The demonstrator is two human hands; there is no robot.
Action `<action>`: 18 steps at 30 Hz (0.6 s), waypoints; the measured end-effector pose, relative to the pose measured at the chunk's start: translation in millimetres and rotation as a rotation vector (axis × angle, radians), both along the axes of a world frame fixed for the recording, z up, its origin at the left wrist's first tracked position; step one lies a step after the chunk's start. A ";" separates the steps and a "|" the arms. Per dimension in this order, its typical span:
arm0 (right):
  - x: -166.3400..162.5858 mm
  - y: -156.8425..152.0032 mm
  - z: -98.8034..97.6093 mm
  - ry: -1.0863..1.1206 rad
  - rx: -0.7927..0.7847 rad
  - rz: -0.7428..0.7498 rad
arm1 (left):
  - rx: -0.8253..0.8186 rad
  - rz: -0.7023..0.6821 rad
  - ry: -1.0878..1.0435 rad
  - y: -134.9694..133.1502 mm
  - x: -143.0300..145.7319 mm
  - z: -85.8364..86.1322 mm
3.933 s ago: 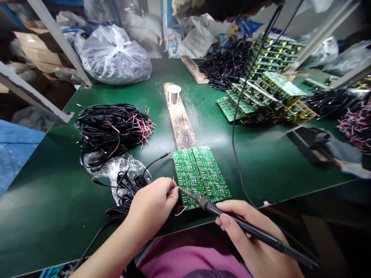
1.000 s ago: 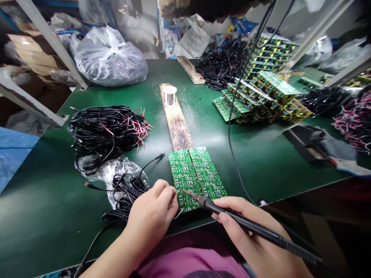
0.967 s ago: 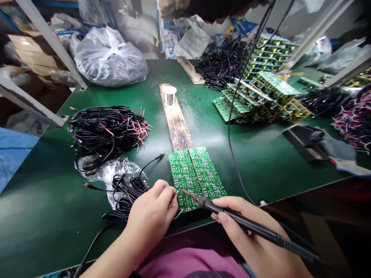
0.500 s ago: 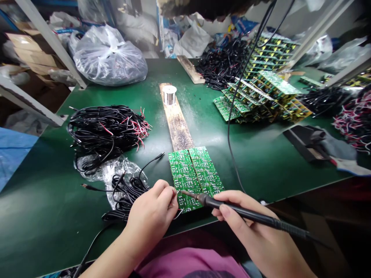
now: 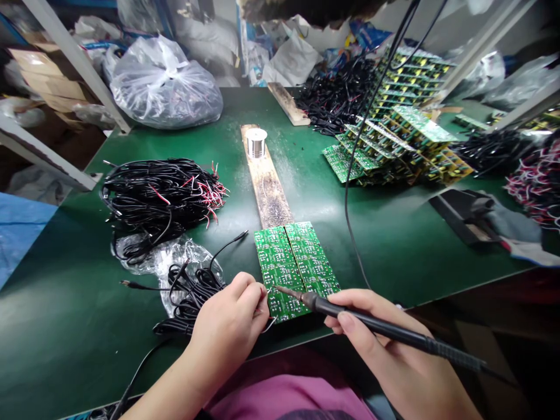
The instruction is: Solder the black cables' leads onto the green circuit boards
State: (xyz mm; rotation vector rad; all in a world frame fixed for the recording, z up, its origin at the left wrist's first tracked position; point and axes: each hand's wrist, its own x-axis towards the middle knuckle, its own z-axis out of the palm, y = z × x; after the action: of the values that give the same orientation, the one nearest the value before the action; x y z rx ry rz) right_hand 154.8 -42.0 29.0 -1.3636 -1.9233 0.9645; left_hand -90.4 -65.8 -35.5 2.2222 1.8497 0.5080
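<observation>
Green PCBs [image 5: 286, 265] just beside L grip [image 5: 234, 312] — pinching wire [image 5: 269, 289], ahead of R grip [image 5: 385, 335] — clasping soldering iron [image 5: 321, 304]

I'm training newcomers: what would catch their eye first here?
Probably the bright green circuit boards near the middle, with a soldering iron in the right hand angled over them. Left of them lies a black cable bundle with red and white wire ends; a bulging plastic bag sits back left.

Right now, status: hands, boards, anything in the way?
Left hand pinching thin wire. Right hand gripping soldering iron, tip over green circuit boards, contact unclear. Coiled black cables beside left hand, away from tip.
</observation>
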 end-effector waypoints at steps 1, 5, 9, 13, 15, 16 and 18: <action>0.1 -0.1 -1.0 -0.003 0.000 0.007 | 0.001 -0.002 -0.001 0.0 -0.3 -0.5; 1.1 -0.3 -4.8 -0.039 -0.020 0.056 | 0.001 -0.002 -0.003 -0.1 -0.8 -0.9; 1.8 -1.6 -4.3 -0.072 0.008 0.054 | -0.001 -0.002 -0.004 0.3 -0.1 0.8; 2.2 -2.5 1.0 -0.092 0.043 0.038 | -0.003 0.002 -0.008 1.0 0.2 1.2; 1.8 -1.9 3.7 -0.086 0.050 0.032 | 0.001 0.002 -0.008 0.9 0.0 0.9; 1.6 -1.5 4.6 -0.082 0.051 0.034 | 0.004 0.001 -0.008 0.7 -0.2 0.7; 1.1 -0.4 5.1 -0.074 0.051 0.045 | 0.011 0.001 -0.009 0.4 -0.6 0.3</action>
State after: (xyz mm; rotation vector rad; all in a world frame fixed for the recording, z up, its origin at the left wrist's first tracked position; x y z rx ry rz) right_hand 155.9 -42.5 34.1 -1.3488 -2.0275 0.8915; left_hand -90.9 -65.4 -35.1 2.2225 1.8477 0.5281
